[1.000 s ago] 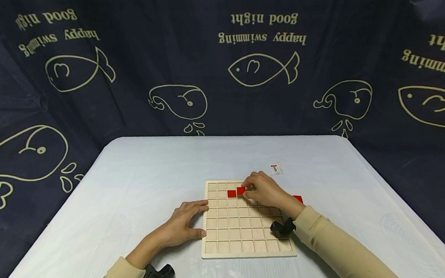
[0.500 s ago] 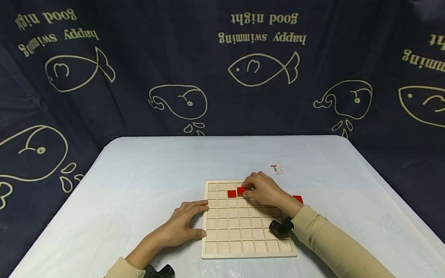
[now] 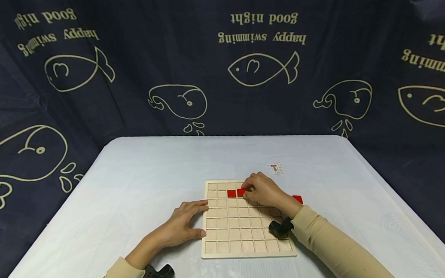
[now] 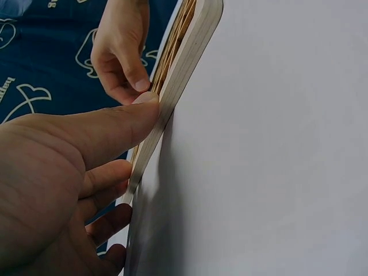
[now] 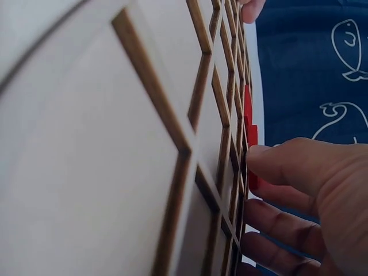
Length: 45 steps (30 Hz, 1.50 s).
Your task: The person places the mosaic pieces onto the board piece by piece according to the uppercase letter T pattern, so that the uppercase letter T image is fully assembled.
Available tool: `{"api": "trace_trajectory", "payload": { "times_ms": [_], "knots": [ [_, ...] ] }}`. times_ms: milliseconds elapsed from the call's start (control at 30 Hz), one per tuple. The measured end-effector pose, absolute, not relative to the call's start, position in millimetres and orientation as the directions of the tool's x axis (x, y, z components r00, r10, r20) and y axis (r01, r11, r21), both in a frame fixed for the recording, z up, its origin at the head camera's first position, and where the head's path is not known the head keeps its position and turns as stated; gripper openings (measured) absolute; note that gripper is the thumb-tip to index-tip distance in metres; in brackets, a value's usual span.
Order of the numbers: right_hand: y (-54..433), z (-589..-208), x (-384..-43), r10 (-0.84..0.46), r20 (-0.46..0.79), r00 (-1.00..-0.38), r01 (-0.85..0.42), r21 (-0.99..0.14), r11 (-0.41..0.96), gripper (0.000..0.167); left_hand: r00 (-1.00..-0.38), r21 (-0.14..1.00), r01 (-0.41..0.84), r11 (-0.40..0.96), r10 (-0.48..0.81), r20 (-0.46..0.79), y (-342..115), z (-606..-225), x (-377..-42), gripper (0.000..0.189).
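Observation:
A wooden grid board point(image 3: 234, 234) lies on the table, divided into square cells by thin ridges. My right hand point(image 3: 264, 190) pinches a red square tile point(image 3: 241, 192) between thumb and fingers over a cell in the second row from the far edge. In the right wrist view, the pinched tile point(image 5: 253, 135) stands slightly proud of the ridges. Just left of it, another red tile point(image 3: 231, 193) sits in its cell. My left hand point(image 3: 185, 224) rests against the board's left edge, fingers extended; its thumb point(image 4: 123, 123) touches the side in the left wrist view.
Beyond the board's far right corner lies a small card point(image 3: 276, 169) printed with a grid and a red-and-green T shape. One more red piece point(image 3: 297, 198) shows right of the board, partly behind my right wrist. A dark printed curtain point(image 3: 210, 71) hangs behind the table.
The pinched red tile has come down slightly toward its cell, and my right hand has dipped with it. My left hand and the board keep their places.

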State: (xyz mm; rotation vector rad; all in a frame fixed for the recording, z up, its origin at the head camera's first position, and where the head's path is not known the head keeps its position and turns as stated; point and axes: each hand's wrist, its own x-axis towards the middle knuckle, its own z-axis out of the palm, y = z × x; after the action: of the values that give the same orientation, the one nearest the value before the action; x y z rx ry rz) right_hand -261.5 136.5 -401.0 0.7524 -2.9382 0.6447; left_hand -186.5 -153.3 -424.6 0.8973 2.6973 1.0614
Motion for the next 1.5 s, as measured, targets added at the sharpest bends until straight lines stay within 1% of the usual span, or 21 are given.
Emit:
{"api": "trace_trajectory", "payload": {
  "times_ms": [300,667,1133,1300,1500],
  "knots": [
    [134.7,-403.9,-261.7,-0.447,0.162,-0.880,-0.475,-0.341,0.811,0.021,-0.819,0.644,0.492,0.585,0.562,0.115,-153.7,-425.0,-186.4,0.065],
    [133.8,-404.0,-259.5,-0.440,0.155,-0.884,-0.467,-0.342,0.816,0.019,-0.819,0.648,0.490,0.583,0.563,0.112,-153.9,-425.1,-186.5,0.065],
    [134.9,-405.0,-259.7,-0.457,0.173,-0.872,-0.489,-0.332,0.807,0.021,-0.819,0.642,0.494,0.586,0.561,0.118,-153.8,-425.2,-186.3,0.065],
    [135.8,-404.4,-259.1,-0.461,0.171,-0.871,-0.491,-0.342,0.801,0.023,-0.819,0.643,0.495,0.585,0.561,0.120,-153.8,-425.4,-186.5,0.064],
    [137.2,-402.6,-258.4,-0.456,0.162,-0.875,-0.481,-0.380,0.790,0.025,-0.821,0.645,0.490,0.586,0.560,0.116,-153.4,-425.0,-186.6,0.064]
  ]
}}
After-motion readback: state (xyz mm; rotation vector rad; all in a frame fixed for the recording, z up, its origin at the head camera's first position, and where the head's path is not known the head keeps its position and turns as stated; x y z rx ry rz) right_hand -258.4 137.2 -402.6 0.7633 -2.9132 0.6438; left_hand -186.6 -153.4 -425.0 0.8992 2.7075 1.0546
